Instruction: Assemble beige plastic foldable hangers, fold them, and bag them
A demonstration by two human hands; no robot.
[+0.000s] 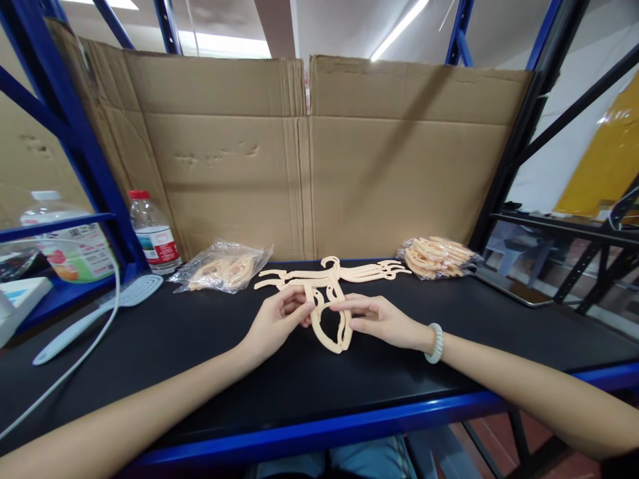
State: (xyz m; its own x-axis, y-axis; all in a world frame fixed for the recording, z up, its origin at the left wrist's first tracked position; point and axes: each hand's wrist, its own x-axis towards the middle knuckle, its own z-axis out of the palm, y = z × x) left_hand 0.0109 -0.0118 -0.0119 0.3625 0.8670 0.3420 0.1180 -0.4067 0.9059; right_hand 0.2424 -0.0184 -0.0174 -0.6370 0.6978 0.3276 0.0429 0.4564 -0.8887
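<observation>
While the left grip (pixel 277 320) pinches a folded hanger (pixel 322 336) over the counter (pixel 379 379), the right grip (pixel 387 322) touches its other side; closed or not, can't tell from here. Looks partway: spread hangers (pixel 367 272) behind, left bag (pixel 223 271) and right bag (pixel 439 258) flanking. Amount left unclear.

Behind the fingers (pixel 357 304) of your right hand (pixel 389 324), you wear a pale, ridged bracelet (pixel 434 343) around the wrist. Farther back from them there's a dark sleeve (pixel 623 468), probably black, though barely in view. Below your fingers, you have blue jeans (pixel 372 458).
</observation>
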